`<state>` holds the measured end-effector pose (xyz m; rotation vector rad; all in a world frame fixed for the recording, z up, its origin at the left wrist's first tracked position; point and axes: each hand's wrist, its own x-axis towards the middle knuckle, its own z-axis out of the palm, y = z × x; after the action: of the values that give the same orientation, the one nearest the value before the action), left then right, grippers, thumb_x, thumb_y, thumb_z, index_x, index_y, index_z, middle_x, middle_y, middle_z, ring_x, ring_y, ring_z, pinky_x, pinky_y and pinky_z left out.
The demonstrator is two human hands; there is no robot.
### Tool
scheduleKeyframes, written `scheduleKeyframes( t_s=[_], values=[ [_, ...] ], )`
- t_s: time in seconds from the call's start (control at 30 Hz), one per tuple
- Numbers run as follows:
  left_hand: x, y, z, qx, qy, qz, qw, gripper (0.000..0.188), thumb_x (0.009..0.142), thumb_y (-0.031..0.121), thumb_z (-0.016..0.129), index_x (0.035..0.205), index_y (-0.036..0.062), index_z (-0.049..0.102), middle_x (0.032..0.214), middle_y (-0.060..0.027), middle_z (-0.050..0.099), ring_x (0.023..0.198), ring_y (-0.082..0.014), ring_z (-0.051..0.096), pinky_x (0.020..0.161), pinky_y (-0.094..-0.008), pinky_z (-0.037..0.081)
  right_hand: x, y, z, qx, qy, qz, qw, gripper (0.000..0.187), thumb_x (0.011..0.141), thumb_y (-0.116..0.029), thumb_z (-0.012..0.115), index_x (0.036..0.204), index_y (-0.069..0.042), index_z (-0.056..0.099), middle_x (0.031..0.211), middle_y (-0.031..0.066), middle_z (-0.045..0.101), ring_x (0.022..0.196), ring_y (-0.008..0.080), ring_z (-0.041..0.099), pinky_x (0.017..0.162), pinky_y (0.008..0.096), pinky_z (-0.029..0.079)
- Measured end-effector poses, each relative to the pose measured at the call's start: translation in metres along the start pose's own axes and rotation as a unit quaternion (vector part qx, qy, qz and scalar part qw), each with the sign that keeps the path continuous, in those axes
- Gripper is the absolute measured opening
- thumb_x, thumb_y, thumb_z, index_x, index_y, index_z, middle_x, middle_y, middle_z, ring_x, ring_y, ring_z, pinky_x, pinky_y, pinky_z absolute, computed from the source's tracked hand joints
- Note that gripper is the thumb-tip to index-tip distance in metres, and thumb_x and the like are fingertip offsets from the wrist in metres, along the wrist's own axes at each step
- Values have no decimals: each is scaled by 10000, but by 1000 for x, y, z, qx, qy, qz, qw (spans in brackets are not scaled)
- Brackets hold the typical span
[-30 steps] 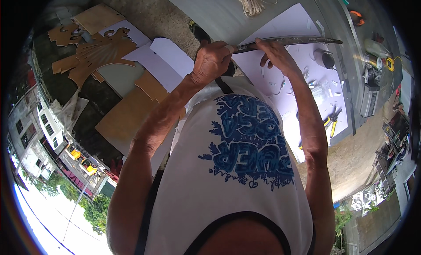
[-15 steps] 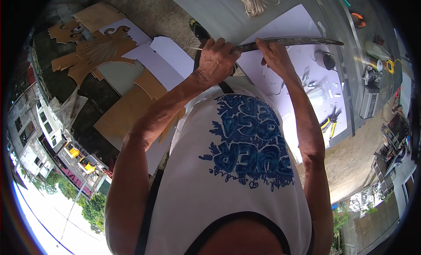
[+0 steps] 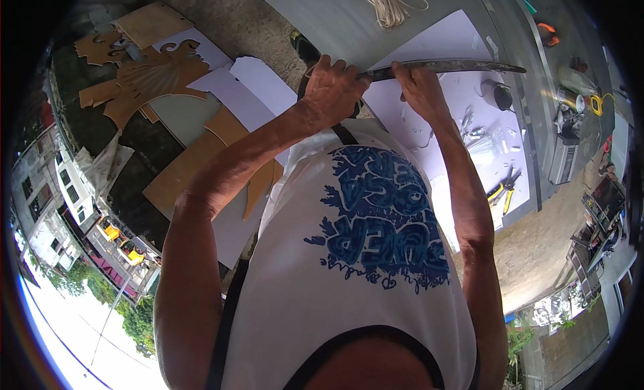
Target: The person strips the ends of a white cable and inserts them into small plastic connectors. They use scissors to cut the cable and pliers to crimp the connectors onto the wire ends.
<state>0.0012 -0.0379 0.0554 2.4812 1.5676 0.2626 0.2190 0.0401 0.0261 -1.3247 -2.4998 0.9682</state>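
A long, dark, slightly curved machete (image 3: 469,66) reaches to the right from my hands, its narrow tip over the right side of the table. My right hand (image 3: 421,88) is closed round its dark left part, with the fingers over the top. My left hand (image 3: 333,89) is closed close beside it, knuckles up, at the machete's left end. What lies inside the left fist is hidden. Under the machete is a white sheet (image 3: 446,44) on the grey table (image 3: 322,14), strewn with small clear scraps.
Yellow-and-black pliers (image 3: 503,188) and a dark cup-like object (image 3: 496,93) are on the sheet. A bundle of pale cord (image 3: 389,11) lies at the far edge. Cut brown boards (image 3: 161,74) and white panels (image 3: 258,84) are spread on the left. A can (image 3: 570,98) stands at right.
My left hand has shifted slightly right, its elbow moving outward to the left. A thin pale strip beside the left fist shows less now. The right hand and machete have barely moved.
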Motion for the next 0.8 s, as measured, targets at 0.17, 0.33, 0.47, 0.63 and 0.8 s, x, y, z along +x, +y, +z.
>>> scheduleKeyframes(
  t_s=[0.17, 0.33, 0.47, 0.63, 0.8],
  values=[
    [4, -5, 3, -7, -21, 5, 1000, 198, 763, 71, 655, 927, 113, 760, 751, -89, 672, 705, -251, 698, 704, -403, 517, 5, -10, -13, 50, -68, 78, 993, 171, 994, -175, 535, 1012, -89, 682, 725, 197, 676, 639, 404, 667, 588, 486, 545],
    [5, -6, 6, 1, -35, 9, 999, 177, 772, 83, 656, 917, 112, 752, 751, -82, 686, 693, -249, 715, 684, -408, 539, 2, 3, 2, -24, -14, -7, 1000, 173, 987, -160, 536, 1008, -69, 682, 718, 198, 676, 631, 398, 675, 564, 483, 549],
    [13, -4, 2, 14, -107, 12, 994, 127, 806, 105, 648, 899, 106, 735, 787, -87, 705, 725, -269, 724, 703, -414, 543, 2, 5, 5, -138, 23, -87, 986, 194, 979, -163, 539, 1003, -42, 689, 726, 205, 679, 652, 399, 686, 581, 482, 558],
    [20, -3, -2, 12, -157, 5, 988, 117, 827, 109, 646, 910, 106, 728, 796, -97, 717, 770, -285, 730, 727, -410, 543, 2, -11, 3, -22, 19, 49, 998, 414, 986, -299, 508, 817, 23, 705, 725, 234, 675, 677, 445, 675, 661, 500, 562],
    [27, 1, -6, 29, -210, -6, 977, 110, 832, 106, 653, 908, 104, 732, 814, -117, 731, 797, -282, 738, 726, -405, 548, 3, -20, -4, 8, 20, 83, 996, 530, 987, -367, 480, 713, 40, 681, 715, 259, 662, 689, 467, 662, 714, 512, 556]
  ],
)
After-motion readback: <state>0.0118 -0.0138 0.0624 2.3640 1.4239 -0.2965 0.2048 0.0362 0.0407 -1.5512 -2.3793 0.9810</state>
